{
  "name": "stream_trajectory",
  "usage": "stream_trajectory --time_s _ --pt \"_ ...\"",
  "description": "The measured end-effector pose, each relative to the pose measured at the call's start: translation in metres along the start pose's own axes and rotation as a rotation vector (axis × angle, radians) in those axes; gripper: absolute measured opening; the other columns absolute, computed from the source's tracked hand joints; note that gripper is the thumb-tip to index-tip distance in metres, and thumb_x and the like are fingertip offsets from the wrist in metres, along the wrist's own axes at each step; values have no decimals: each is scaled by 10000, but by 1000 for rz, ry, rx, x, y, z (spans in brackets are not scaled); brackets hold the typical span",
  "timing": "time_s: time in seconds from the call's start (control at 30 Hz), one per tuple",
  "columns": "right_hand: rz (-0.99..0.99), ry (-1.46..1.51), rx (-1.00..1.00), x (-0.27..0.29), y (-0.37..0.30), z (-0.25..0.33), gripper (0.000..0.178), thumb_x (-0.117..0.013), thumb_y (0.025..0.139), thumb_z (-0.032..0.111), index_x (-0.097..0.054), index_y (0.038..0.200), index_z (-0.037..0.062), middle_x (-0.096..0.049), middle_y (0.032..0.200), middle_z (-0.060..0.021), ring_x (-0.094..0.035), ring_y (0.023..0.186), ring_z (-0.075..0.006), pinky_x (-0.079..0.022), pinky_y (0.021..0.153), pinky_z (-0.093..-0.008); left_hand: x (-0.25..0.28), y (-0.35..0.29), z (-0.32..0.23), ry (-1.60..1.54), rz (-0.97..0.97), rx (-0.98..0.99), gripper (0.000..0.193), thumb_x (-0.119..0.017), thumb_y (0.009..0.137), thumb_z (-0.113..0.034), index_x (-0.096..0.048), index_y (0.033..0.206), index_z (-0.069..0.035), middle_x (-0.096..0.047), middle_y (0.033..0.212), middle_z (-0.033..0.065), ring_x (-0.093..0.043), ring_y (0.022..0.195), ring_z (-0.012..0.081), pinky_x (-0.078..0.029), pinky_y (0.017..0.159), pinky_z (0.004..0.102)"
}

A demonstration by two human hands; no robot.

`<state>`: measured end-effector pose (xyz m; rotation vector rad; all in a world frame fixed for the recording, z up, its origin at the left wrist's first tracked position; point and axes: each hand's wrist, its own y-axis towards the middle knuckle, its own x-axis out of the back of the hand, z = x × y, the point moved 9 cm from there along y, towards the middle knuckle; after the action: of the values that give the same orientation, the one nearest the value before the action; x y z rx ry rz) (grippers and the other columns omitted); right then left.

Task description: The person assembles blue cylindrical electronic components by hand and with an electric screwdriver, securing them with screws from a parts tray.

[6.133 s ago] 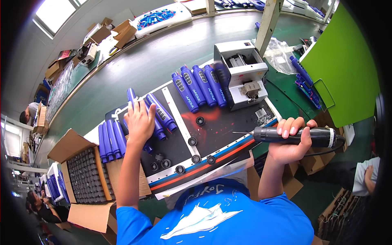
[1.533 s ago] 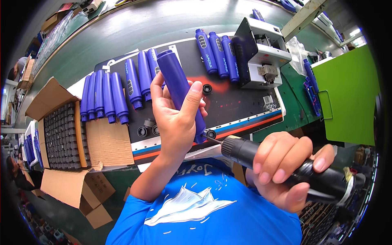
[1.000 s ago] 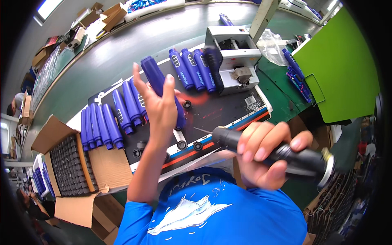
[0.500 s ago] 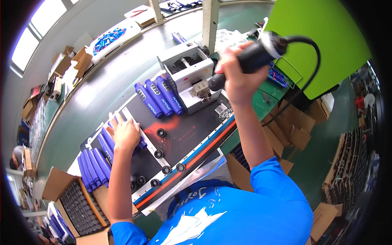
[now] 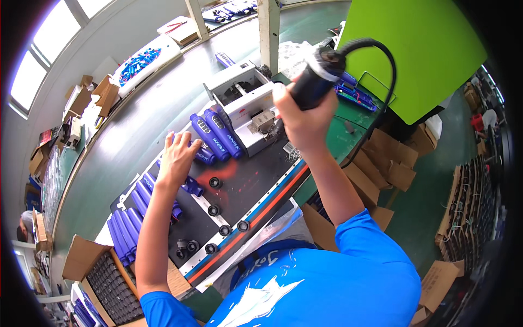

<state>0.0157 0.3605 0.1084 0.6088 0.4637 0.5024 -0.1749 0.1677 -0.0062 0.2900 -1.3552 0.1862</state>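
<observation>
Shirt (image 5: 338,283): one, bright blue, covering the torso at the near edge of the scene. Sleeves: two, short, in the same plain blue; the left sleeve (image 5: 166,310) ended in a straight cuff, the right sleeve (image 5: 351,231) in a similar one with soft creases. Front print (image 5: 261,305): white, peaked like folded paper or a mountain, with pale grey lines and short white dashes beside it. Lettering (image 5: 272,257): pale, on the far side of the print. Grey cloth (image 5: 294,235): partly visible beyond the shirt, garment type unclear. Left hand (image 5: 177,158) and right hand (image 5: 308,117): bare.
</observation>
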Motion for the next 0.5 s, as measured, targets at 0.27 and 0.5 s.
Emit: stream_trajectory --time_s 0.27,0.5 --pt "-104 482 -138 38 -10 40 186 -565 944 89 -549 1129 99 -532 717 -57 -512 531 -163 -460 512 -343 65 -89 55 -982 -639 395 356 -555 989 -26 -454 1329 0 -636 1214 165 -621 1189 320 -461 1065 476" --pt "103 816 -146 16 -31 96 267 -530 998 280 -513 1157 67 -480 758 -37 -474 592 -135 -416 582 -316 56 -125 -10 -2398 -1047 338 448 -463 1043 -389 -475 1293 -18 -559 1005 117 -615 745 242 -547 594 389"
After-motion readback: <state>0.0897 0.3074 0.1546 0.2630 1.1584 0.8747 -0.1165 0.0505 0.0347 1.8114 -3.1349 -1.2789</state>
